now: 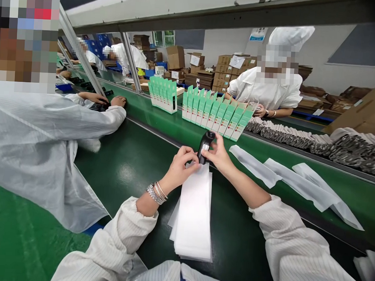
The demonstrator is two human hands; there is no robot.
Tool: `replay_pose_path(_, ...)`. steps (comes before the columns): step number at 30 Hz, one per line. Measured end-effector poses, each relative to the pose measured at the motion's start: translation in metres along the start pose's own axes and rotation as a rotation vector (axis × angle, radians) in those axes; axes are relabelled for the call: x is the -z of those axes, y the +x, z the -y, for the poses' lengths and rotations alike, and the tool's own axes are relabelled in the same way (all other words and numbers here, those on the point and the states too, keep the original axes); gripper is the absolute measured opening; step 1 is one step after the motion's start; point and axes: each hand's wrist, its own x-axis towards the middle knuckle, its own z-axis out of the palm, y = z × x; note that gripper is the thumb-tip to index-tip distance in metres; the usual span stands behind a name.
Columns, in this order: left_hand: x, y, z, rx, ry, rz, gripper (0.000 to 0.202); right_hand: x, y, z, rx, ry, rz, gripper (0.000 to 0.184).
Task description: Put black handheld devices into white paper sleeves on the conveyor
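In my right hand (218, 152) is a black handheld device (202, 149) with a rounded, bent head and a light label on its side. It stands nearly upright just above the top end of a stack of thin white sleeves (193, 216). My left hand (183, 164) is closed, thumb and fingers pinched at the top edge of the uppermost sleeve, close to the device's lower end. The fingertips partly hide that edge, and whether the device touches the sleeve is unclear. The stack lies lengthwise on the dark green table (134, 188) in front of me.
Green and white boxes (214, 112) stand in rows on the conveyor belt beyond my hands. Loose white sleeves (298, 184) lie to the right. Folded grey-white bundles (356, 149) line the far edge. A co-worker's sleeve (97, 119) reaches in at left; another person (265, 88) works opposite.
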Motion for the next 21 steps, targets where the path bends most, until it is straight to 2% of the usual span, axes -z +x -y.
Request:
replay_pose_path(2,-0.002,0.003,-0.005,0.019,-0.074,-0.097,0.004,-0.009,-0.008,-0.003,-0.031,-0.033,0.077,0.054)
replay_pose_path(3,-0.002,0.004,-0.007,0.033,-0.093,-0.160,0.004,-0.015,-0.013,-0.005,-0.054,-0.037,0.131,0.045)
replay_pose_path(6,-0.001,0.008,-0.006,0.075,-0.135,-0.322,0.005,-0.031,-0.025,-0.011,-0.163,-0.008,0.307,0.042)
replay_pose_path(8,0.001,0.009,-0.001,0.108,-0.181,-0.352,0.007,-0.035,-0.024,-0.014,-0.243,0.044,0.311,0.041)
replay_pose_path(10,0.004,0.009,0.007,0.155,-0.223,-0.365,0.010,-0.030,-0.011,-0.013,-0.277,0.104,0.199,0.043)
replay_pose_path(12,0.006,0.007,0.016,0.209,-0.236,-0.378,0.012,-0.016,0.016,-0.007,-0.214,0.053,0.021,0.045)
replay_pose_path(14,0.006,0.003,0.025,0.257,-0.218,-0.377,0.010,0.005,0.049,-0.001,-0.073,-0.181,-0.151,0.042)
replay_pose_path(16,0.006,-0.003,0.032,0.286,-0.186,-0.360,0.007,0.027,0.079,0.001,0.064,-0.506,-0.288,0.036)
replay_pose_path(18,0.006,-0.008,0.036,0.295,-0.145,-0.342,0.006,0.044,0.097,-0.002,0.110,-0.666,-0.346,0.030)
replay_pose_path(21,0.008,-0.014,0.040,0.290,-0.095,-0.321,0.007,0.055,0.099,-0.017,0.160,-0.770,-0.312,0.021)
